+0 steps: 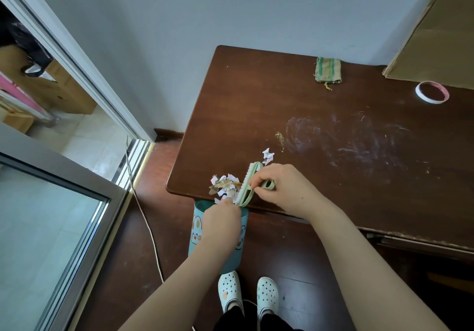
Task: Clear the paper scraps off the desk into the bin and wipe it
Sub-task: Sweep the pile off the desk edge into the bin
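**Worktop** [333, 125]: dark wood. Its near left corner juts over the bin; a chalky smear lies further back and to the right of the bin.

**Bin** [197, 228]: teal, on the floor, mouth under that corner.

**Right hand** [282, 189]: above and right of the bin, fingers clamped on the brush handle.

**Left hand** [223, 217]: at the bin's mouth. Fingers hidden, so I cannot tell whether it grips the rim.

**Brush** [246, 192]: green, bristles facing the bin.

**Cloth** [328, 70]: folded, far behind the bin, untouched.

**Scrap pile** [225, 188]: at the edge just above the bin.

**Stray scraps** [267, 155]: behind the brush, away from the bin.

**Handling:** likely best done with short, low strokes towards the bin, keeping its mouth tight under the edge, then going back for the strays.
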Motion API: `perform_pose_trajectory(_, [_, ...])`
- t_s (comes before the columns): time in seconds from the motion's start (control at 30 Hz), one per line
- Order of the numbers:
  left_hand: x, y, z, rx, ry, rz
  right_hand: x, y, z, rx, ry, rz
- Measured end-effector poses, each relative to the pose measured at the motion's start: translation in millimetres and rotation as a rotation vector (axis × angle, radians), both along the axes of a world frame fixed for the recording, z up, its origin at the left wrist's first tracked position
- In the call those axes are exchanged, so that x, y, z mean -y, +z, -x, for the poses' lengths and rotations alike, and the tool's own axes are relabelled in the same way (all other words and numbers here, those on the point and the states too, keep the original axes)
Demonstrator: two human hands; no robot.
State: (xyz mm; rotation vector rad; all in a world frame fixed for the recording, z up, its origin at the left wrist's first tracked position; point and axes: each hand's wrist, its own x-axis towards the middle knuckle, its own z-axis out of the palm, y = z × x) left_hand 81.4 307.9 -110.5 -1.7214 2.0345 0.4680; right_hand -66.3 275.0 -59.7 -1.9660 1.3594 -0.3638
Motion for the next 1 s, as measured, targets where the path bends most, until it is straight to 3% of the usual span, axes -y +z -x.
perform_pose_trajectory(0.17, [-0.7, -0.6, -0.8, 0.006, -0.004, -0.006, 8.1, 2.3, 12.1, -0.029, -0.112, 0.056])
perform_pose_trajectory(0.33, [0.3, 0.8, -1.0, -0.012, 0.007, -0.009, 8.4, -2.3, 5.2, -0.149, -0.012, 0.072])
perform_pose_trajectory(0.6, [-0.6, 0.0, -1.5, 0.019, 0.003, -0.008, -0.6, -10.7, 0.0, -0.006, 0.099, -0.005])
perform_pose_trajectory(0.8, [-3.0, -3.2, -4.4, 0.009, -0.008, 0.015, 10.3, -3.4, 11.1, 0.129, -0.022, 0.016])
perform_pose_trajectory(1.0, [-1.6, -2.6, -6.4, 0.015, -0.012, -0.001, 22.2, -6.4, -1.8, 0.021, -0.027, 0.094])
